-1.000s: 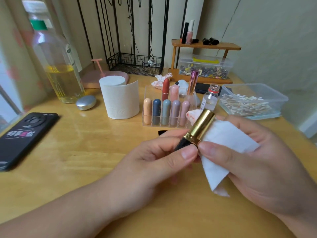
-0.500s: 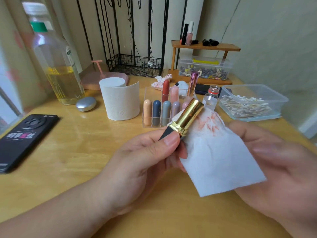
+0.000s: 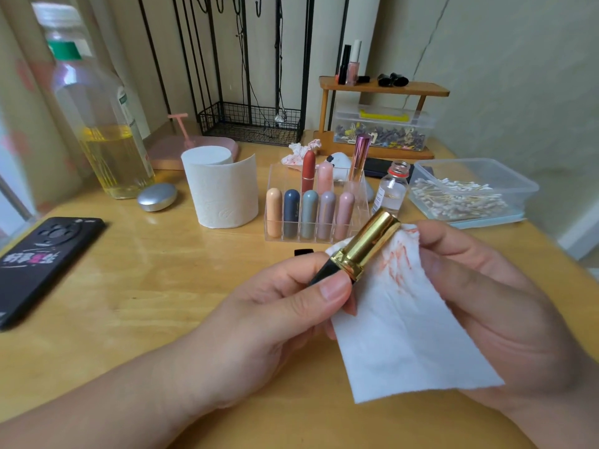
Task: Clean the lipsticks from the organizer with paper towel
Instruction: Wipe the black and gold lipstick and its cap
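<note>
Pinched by its black base in the left grip (image 3: 275, 319): gold-and-black lipstick (image 3: 366, 251), above the surface, just in front of the clear organizer (image 3: 285, 176). Long axis slanting up and away to the right, gold end over the red-smeared paper towel (image 3: 405, 335). Sheet held by the right grip (image 3: 502, 303), fingers curled at its top edge, seemingly touching the tube. Nearer for wiping: right.
</note>
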`<action>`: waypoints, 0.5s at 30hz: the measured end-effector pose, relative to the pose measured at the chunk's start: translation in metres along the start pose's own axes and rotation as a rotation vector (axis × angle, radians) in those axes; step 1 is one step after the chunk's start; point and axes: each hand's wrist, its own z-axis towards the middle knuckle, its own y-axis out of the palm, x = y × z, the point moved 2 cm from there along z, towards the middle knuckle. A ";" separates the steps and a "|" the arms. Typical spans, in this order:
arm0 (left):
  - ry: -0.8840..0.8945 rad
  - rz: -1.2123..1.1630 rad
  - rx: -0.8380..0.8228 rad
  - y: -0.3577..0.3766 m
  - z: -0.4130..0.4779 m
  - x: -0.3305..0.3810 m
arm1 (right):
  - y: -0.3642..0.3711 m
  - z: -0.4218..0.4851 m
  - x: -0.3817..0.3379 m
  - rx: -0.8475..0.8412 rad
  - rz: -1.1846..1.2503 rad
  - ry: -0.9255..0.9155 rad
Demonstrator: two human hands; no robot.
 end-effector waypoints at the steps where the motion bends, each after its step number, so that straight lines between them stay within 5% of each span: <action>1: 0.012 0.001 -0.013 0.001 0.000 0.000 | -0.001 0.000 0.001 0.047 -0.034 -0.017; 6: 0.050 0.151 -0.095 0.007 0.001 0.005 | 0.000 0.000 -0.001 0.072 -0.076 0.001; 15: 0.111 0.570 0.034 0.008 -0.003 0.006 | 0.004 0.000 -0.002 0.166 -0.301 -0.022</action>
